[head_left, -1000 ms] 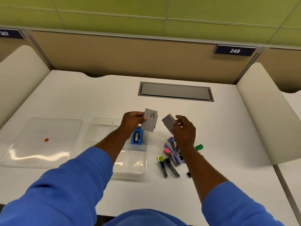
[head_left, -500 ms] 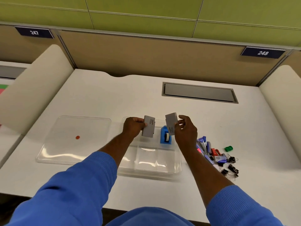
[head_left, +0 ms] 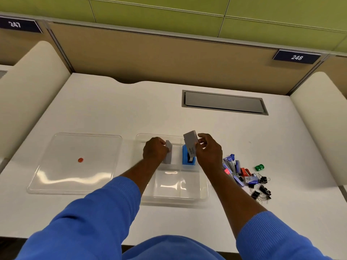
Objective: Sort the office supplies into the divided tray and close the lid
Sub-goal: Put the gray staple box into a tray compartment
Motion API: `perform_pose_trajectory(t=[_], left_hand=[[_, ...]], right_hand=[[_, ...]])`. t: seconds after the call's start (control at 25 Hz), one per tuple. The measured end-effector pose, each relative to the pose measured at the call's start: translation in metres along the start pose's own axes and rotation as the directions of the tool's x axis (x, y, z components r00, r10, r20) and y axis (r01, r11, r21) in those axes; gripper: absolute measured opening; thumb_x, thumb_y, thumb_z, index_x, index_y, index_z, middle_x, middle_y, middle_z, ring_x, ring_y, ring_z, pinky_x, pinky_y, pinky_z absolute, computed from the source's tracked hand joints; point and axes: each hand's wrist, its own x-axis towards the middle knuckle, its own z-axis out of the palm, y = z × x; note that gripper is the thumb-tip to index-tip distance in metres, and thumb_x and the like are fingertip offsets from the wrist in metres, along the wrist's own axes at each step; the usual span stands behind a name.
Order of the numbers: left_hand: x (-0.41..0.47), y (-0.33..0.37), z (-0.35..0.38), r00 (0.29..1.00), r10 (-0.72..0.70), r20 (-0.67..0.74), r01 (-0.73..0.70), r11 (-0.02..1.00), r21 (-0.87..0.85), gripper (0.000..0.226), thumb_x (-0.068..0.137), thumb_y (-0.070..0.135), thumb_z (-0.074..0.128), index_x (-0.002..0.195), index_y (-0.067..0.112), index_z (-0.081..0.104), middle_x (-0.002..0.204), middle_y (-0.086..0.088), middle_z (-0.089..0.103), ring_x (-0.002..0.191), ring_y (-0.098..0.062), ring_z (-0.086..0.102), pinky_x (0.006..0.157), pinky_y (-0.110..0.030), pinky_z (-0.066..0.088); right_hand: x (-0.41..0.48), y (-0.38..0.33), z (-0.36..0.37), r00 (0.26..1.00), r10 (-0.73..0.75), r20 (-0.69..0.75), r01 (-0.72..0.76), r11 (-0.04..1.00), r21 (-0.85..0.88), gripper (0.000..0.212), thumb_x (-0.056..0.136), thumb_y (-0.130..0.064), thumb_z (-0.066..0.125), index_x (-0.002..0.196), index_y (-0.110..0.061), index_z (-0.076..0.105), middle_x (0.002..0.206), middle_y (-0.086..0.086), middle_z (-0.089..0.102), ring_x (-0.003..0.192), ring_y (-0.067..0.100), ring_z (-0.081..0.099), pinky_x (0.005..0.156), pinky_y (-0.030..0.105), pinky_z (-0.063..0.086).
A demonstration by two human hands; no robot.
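Change: both hands have dropped toward the divided tray (head_left: 203, 192) since 0.5 s ago — the left box now sits low in a far compartment, the right box still above the blue item.
Hands: 2, both in blue sleeves.
Left hand (head_left: 155, 151): fingers pressed on the left grey box (head_left: 168, 152), which stands on edge, low in the far middle compartment; whether it touches the floor cannot be told.
Right hand (head_left: 208, 152): fingertips pinching the right grey box (head_left: 191, 143) by its right edge, tilted, held above and just in front of the blue stapler-like item (head_left: 187, 160).
Grey boxes: 2, 1 per hand, apart from each other.
Blue item: 1, in the far right compartment.
Tray: clear, near compartments show nothing inside; far left compartment hidden by the left arm.
Lid (head_left: 75, 164): 1, clear, flat on the desk (head_left: 112, 109) left of the tray, a small red dot (head_left: 80, 160) on it; a narrow gap lies between lid and tray.
Loose pile (head_left: 242, 173): right of the tray, just beside the right wrist — purple, red and pink pieces overlapping, count unclear; about 4 black binder clips (head_left: 262, 190); 1 green piece (head_left: 259, 167) set apart.
Open room: bare desk beyond the tray up to the grey hatch (head_left: 224, 102); padded dividers bound both sides.
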Motion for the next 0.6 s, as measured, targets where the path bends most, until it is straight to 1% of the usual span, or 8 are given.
perform_pose_trajectory(t=[0.12,0.24,0.32,0.4,0.44,0.48,0.52,0.6], left_hand=[[0.0,-0.002,0.007,0.999,0.038,-0.016,-0.037,0.999,0.029,0.032,0.079,0.025,0.08,0.108,0.019,0.066,0.111,-0.005,0.07,0.099,-0.023,0.065,0.076,-0.028,0.05],[0.002,-0.007,0.012,0.996,0.088,-0.002,-0.087,0.992,0.095,0.03,0.083,0.027,0.077,0.109,0.017,0.066,0.113,-0.007,0.07,0.099,-0.024,0.067,0.075,-0.026,0.051],[0.004,-0.011,0.014,0.991,0.135,0.005,-0.134,0.983,0.125,0.034,0.085,0.029,0.075,0.115,0.015,0.066,0.116,-0.008,0.07,0.102,-0.025,0.067,0.081,-0.028,0.053],[0.002,-0.015,0.014,0.981,0.194,-0.011,-0.192,0.977,0.095,0.036,0.087,0.029,0.073,0.119,0.016,0.066,0.117,-0.006,0.07,0.104,-0.025,0.066,0.09,-0.032,0.053],[0.001,-0.017,0.013,0.971,0.238,-0.03,-0.235,0.97,0.065,0.036,0.087,0.03,0.073,0.12,0.017,0.066,0.118,-0.004,0.07,0.105,-0.024,0.066,0.094,-0.034,0.051],[0.0,-0.019,0.011,0.954,0.294,-0.061,-0.291,0.955,0.047,0.037,0.087,0.032,0.073,0.121,0.018,0.066,0.12,-0.003,0.069,0.108,-0.024,0.064,0.1,-0.036,0.047],[0.0,-0.023,0.009,0.928,0.358,-0.1,-0.354,0.933,0.056,0.04,0.087,0.036,0.072,0.123,0.019,0.064,0.124,-0.001,0.067,0.114,-0.023,0.062,0.103,-0.037,0.041],[0.001,-0.033,0.0,0.866,0.48,-0.138,-0.458,0.874,0.165,0.055,0.088,0.049,0.065,0.135,0.023,0.056,0.142,0.0,0.055,0.131,-0.023,0.049,0.109,-0.043,0.03]], right_hand=[[0.003,0.002,0.003,1.0,-0.002,0.017,0.002,1.0,-0.005,0.03,0.093,-0.03,0.066,0.121,-0.025,0.058,0.111,-0.002,0.071,0.085,0.01,0.062,0.065,0.009,0.044],[0.005,0.001,0.007,1.0,-0.009,0.026,0.009,1.0,-0.01,0.028,0.092,-0.029,0.065,0.12,-0.027,0.059,0.111,-0.003,0.071,0.085,0.009,0.062,0.063,0.007,0.043],[0.006,0.0,0.009,0.999,-0.005,0.036,0.006,1.0,-0.017,0.027,0.092,-0.029,0.064,0.119,-0.026,0.059,0.113,-0.002,0.071,0.087,0.011,0.063,0.065,0.01,0.046],[0.006,-0.002,0.011,0.999,0.003,0.042,-0.002,1.0,-0.015,0.027,0.092,-0.029,0.064,0.119,-0.027,0.059,0.113,-0.003,0.071,0.088,0.012,0.064,0.062,0.008,0.045],[0.006,-0.004,0.012,0.999,0.01,0.045,-0.009,1.0,-0.008,0.026,0.092,-0.03,0.064,0.118,-0.027,0.059,0.112,-0.003,0.071,0.088,0.012,0.065,0.057,0.005,0.044],[0.006,-0.006,0.013,0.999,0.017,0.047,-0.017,1.0,0.002,0.026,0.092,-0.03,0.064,0.118,-0.028,0.059,0.112,-0.003,0.07,0.087,0.013,0.065,0.052,0.005,0.044],[0.007,-0.009,0.014,0.999,0.023,0.047,-0.024,1.0,0.013,0.025,0.092,-0.029,0.064,0.117,-0.028,0.059,0.11,-0.004,0.07,0.086,0.012,0.065,0.05,0.005,0.045],[0.006,-0.017,0.018,0.998,0.028,0.049,-0.03,0.999,0.031,0.021,0.092,-0.029,0.063,0.113,-0.032,0.058,0.105,-0.008,0.069,0.08,0.01,0.065,0.056,0.009,0.05]])
